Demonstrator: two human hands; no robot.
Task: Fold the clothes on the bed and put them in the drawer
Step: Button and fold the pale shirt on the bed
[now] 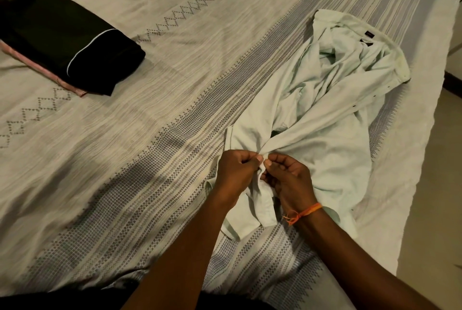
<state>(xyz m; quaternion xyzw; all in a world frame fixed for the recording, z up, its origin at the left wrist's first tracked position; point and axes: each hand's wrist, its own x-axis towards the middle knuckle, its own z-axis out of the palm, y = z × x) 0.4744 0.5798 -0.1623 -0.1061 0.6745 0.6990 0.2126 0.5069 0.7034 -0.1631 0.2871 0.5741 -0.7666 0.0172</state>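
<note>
Forearms nearest my view reach over the bed's (175, 9) near edge. At its far left corner sits a folded black garment (75, 42) on something pink. Moving right, my left hand (236, 168) and right hand (291, 179) are pressed close together, both pinching one small bunch of the pale shirt (332, 114), which sprawls crumpled along the right edge. I judge the risk is the rumpled body dragging and creasing, or a sleeve sliding off that edge, if I lift from so narrow a grip.

Matt, creased pale cloth shirt (322, 114) on a ribbed woven bedsheet (155, 114); matt black folded cloth garment (62, 42).
</note>
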